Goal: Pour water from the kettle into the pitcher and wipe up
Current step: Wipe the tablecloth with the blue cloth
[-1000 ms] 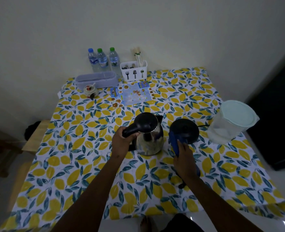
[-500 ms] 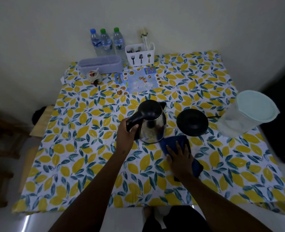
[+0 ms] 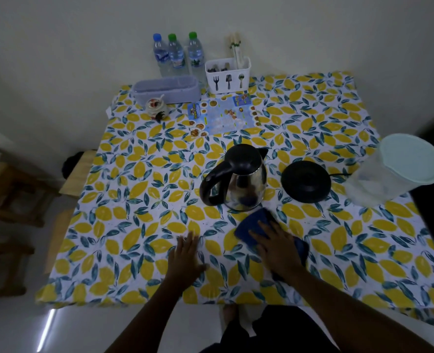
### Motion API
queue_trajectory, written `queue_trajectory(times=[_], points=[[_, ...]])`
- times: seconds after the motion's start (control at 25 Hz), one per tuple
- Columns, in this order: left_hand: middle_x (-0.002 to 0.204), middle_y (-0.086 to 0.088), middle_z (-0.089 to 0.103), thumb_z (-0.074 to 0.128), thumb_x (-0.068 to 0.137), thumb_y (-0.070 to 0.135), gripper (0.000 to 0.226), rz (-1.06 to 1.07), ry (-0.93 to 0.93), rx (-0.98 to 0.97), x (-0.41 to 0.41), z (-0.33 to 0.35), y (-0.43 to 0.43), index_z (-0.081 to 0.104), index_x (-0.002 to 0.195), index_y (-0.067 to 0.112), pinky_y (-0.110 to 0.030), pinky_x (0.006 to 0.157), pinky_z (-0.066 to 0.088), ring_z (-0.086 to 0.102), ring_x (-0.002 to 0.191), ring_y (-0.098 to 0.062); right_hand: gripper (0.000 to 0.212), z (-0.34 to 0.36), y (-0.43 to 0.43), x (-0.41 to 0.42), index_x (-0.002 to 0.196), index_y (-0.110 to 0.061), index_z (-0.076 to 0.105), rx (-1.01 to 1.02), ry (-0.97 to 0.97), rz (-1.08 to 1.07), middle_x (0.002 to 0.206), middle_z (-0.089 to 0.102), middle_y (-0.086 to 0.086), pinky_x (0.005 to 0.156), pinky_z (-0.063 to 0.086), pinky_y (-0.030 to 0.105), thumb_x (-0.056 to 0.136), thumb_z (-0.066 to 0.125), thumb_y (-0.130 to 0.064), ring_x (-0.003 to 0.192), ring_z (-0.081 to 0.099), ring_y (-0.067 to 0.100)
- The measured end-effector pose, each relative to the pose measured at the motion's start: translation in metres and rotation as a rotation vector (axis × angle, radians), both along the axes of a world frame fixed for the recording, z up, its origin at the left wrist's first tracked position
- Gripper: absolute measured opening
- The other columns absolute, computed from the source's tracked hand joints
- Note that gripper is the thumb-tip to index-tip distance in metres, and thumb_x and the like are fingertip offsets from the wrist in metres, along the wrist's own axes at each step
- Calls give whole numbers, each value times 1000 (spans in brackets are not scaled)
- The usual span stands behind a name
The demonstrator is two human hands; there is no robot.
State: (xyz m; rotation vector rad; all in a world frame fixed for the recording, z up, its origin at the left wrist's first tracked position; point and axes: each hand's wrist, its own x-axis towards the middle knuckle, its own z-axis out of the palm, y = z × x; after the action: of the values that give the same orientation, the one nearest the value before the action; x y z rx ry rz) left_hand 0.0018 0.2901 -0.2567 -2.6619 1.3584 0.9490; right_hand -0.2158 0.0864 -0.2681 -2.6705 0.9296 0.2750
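A steel kettle (image 3: 246, 186) with a black lid and handle stands upright on the lemon-print tablecloth (image 3: 139, 200), off its round black base (image 3: 305, 180), which lies to its right. The clear pitcher (image 3: 378, 184) with a pale lid sits at the table's right edge. A dark blue cloth (image 3: 255, 224) lies flat just in front of the kettle. My right hand (image 3: 278, 248) presses flat on the cloth. My left hand (image 3: 186, 256) rests open on the tablecloth, left of the cloth and apart from the kettle.
Along the back wall stand three water bottles (image 3: 176, 56), a white cutlery caddy (image 3: 228, 77), a lilac tray (image 3: 167, 89) and a small jar (image 3: 155, 107). A printed menu (image 3: 223, 115) lies behind the kettle. A wooden stool (image 3: 12, 189) stands at left.
My left hand has let go of the kettle handle and dropped back onto the tablecloth. My right hand brought the cloth from beside the base down flat on the table.
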Motion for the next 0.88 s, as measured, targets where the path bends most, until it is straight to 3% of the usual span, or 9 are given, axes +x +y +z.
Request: queue_trajectory(times=[0.08,0.2,0.28,0.44,0.56,0.76,0.88], points=[[160,-5,-20,34,69,85,111,-23,19,72,2,-1,-3,-6,152,22,-58,117,11,-15,148,-36,45,3,-21,-9,143,-40,33,-25,8,-265,160,22,-2,106,32,59,99,38,-38,144,18,32],[161,-5,-20,53,76,73,110,-22,31,69,0,-2,-6,-8,152,22,-61,117,8,-18,147,-36,46,13,-16,8,144,-40,30,-27,37,-428,160,21,-2,104,33,61,99,39,-36,141,20,34],[161,-4,-22,55,77,71,110,-9,40,55,1,-4,-4,-9,151,23,-61,117,5,-20,146,-35,48,12,15,20,144,-40,29,-25,52,-314,159,21,-1,101,36,61,98,42,-36,139,23,36],[161,-3,-22,56,76,71,110,-7,34,57,0,-7,-4,-10,151,23,-61,117,4,-20,146,-35,52,4,74,0,138,-40,40,-40,45,165,152,40,1,90,44,63,89,56,-37,130,44,40],[160,-3,-23,55,76,72,111,-10,35,51,1,-8,-3,-10,151,23,-62,116,4,-21,146,-35,65,7,45,-19,144,-39,29,-53,141,342,159,25,0,94,42,62,87,58,-30,136,34,38],[160,-4,-24,57,80,65,108,-9,57,61,0,-5,-4,-12,151,21,-62,116,6,-22,146,-35,58,21,-29,-16,148,-32,24,-131,139,-272,158,22,5,99,41,60,97,49,-24,137,26,38],[160,-6,-23,56,83,63,104,-1,54,39,-4,-2,-5,-9,151,20,-60,117,6,-20,146,-35,54,22,-15,-15,146,-31,29,-130,130,-335,157,27,6,99,41,58,97,50,-24,134,31,39]])
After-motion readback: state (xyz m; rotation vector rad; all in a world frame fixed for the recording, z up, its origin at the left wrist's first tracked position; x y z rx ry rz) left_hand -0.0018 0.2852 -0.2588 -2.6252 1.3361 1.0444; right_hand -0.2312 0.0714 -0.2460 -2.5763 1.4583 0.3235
